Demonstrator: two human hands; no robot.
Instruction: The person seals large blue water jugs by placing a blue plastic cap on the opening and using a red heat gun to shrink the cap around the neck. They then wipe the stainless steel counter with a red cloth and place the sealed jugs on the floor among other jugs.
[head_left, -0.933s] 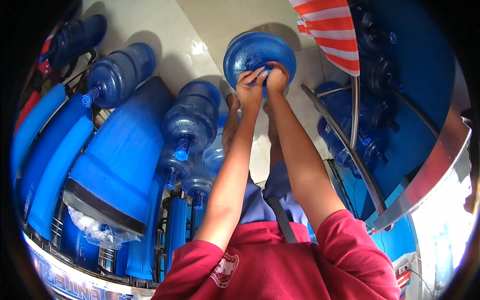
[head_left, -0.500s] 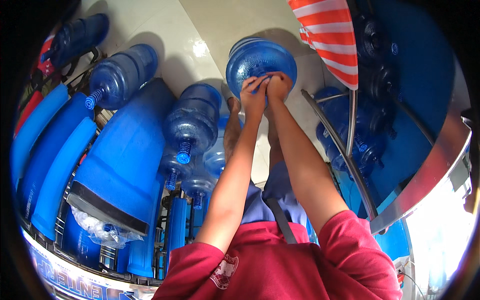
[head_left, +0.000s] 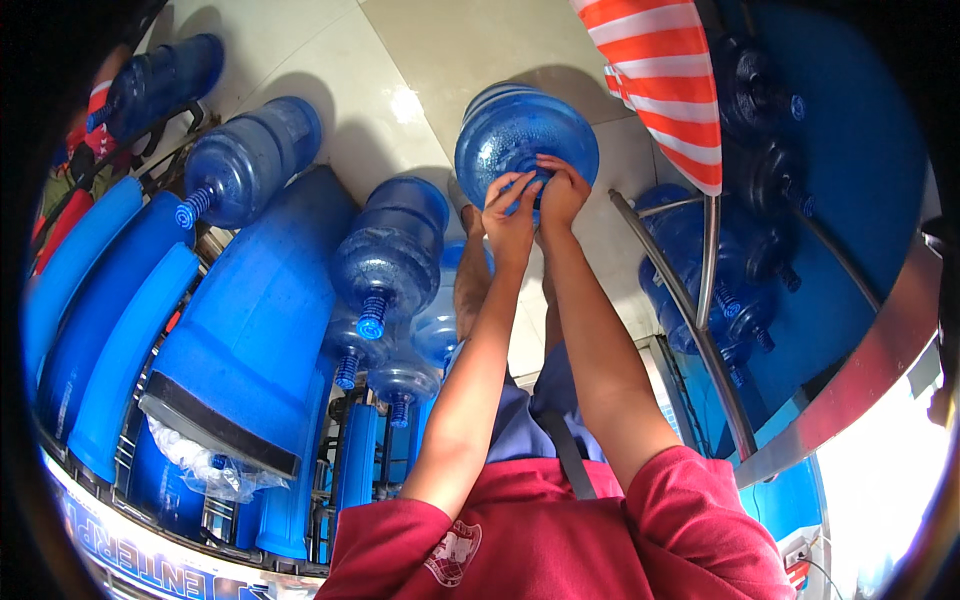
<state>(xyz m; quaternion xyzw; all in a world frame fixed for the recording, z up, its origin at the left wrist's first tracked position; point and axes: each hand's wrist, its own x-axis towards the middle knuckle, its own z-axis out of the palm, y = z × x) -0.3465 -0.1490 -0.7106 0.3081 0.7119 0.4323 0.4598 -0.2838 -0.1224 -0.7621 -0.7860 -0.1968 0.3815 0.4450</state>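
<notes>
A blue translucent water jug stands on the tiles in front of me, top end toward me. My left hand is closed at its neck, fingers bent and thumb pinched in. Pressed beside it, my right hand grips the same spot, fingertips over the top; whatever cap is under them is hidden. My bare legs and a foot show beneath my arms. Just left of me several more jugs lie with necks toward me, close to my left forearm.
At left are stacked blue plastic panels, a clear plastic bag and another lying jug. At right are bent steel rails, red-and-white striped fabric and several jugs against blue panelling. A white, printed ledge runs along the lower left.
The jug and both my hands have shifted slightly toward me, a little more than the surroundings in view. My fingers have changed position on the neck, staying together.
</notes>
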